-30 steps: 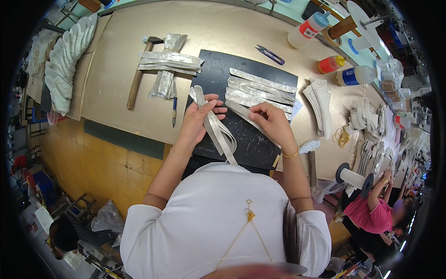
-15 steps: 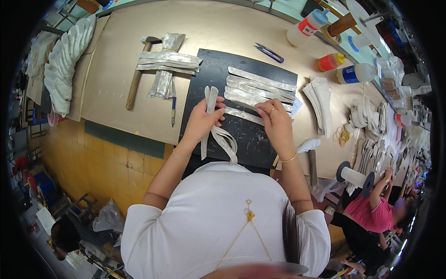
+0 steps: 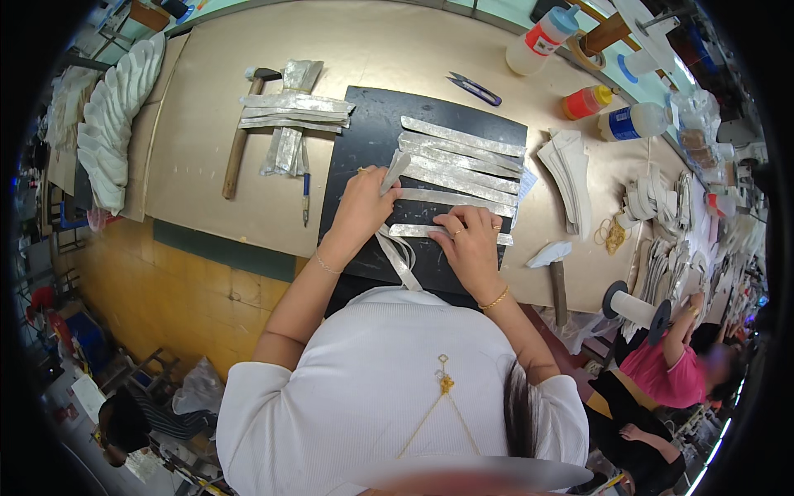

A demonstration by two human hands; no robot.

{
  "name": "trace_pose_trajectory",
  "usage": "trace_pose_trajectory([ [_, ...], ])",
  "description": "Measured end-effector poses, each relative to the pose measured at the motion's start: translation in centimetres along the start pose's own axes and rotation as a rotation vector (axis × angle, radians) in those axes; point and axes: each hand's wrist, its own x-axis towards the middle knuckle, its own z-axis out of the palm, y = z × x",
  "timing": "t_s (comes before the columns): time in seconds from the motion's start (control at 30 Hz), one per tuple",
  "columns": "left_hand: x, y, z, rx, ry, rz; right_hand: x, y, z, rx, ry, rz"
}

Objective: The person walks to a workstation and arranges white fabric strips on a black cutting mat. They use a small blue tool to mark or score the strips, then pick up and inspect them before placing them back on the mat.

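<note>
My left hand [image 3: 364,207] is closed around pale grey strips. One end [image 3: 398,168] sticks up past the fingers, and looped lengths [image 3: 399,258] hang below the hand toward my body. Nearer me, my right hand [image 3: 470,248] has its fingers bent and pressed together on a silvery strip [image 3: 407,231], which lies across the black mat [image 3: 356,132]. Another strip [image 3: 447,197] runs from beside my left fingers to the right. Beyond it, several silvery strips [image 3: 463,157] lie in a row, some overlapping.
On the left lie a hammer [image 3: 235,157], crossed strip bundles [image 3: 294,112] and a blue pen-like tool [image 3: 306,198]. Thread snips [image 3: 475,89] lie beyond the mat. Bottles [image 3: 542,41], pale cut pieces [image 3: 566,178] and a wooden-handled tool [image 3: 559,289] are at the right. A co-worker [image 3: 662,372] is at lower right.
My right hand has moved down toward me, and a silvery strip now lies under its fingers at the mat's near side. My left hand has turned, tilting the strip end it holds to the right.
</note>
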Motion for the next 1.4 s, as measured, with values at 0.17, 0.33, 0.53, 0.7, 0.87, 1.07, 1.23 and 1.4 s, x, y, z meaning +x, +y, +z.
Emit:
trace_pose_trajectory([
  [0.17, 0.9, 1.7, -0.6, -0.098, -0.011, -0.141, -0.1, 1.0, -0.3, 0.001, 0.014, -0.075],
  [0.33, 1.3, 1.7, -0.6, -0.139, 0.027, -0.137, -0.5, 1.9, -0.3, 0.03, -0.016, -0.13],
  [0.53, 0.8, 2.0, -1.0, -0.197, 0.05, -0.193, 0.4, 2.1, 0.5, 0.042, 0.013, -0.143],
  [0.7, 0.2, 1.2, -2.6, -0.582, 0.114, -0.258, 2.1, 1.4, 0.9, -0.003, 0.035, -0.108],
  [0.87, -1.0, 0.0, -4.5, -1.13, 0.023, -0.322, 2.9, 0.9, 1.2, 0.001, 0.052, -0.003],
  [1.07, -1.7, 0.3, -3.4, -1.626, -0.056, -0.183, 4.4, -2.3, 0.2, 0.677, -0.077, 0.107],
  [1.23, -2.1, 2.2, -3.5, -1.466, -0.048, -0.142, 4.7, -4.0, 1.1, 0.908, -0.261, 0.345],
  [1.4, -2.8, 2.1, -4.0, -1.182, -0.221, -0.328, 4.6, -3.4, 0.5, 0.8, -0.174, 0.327],
])
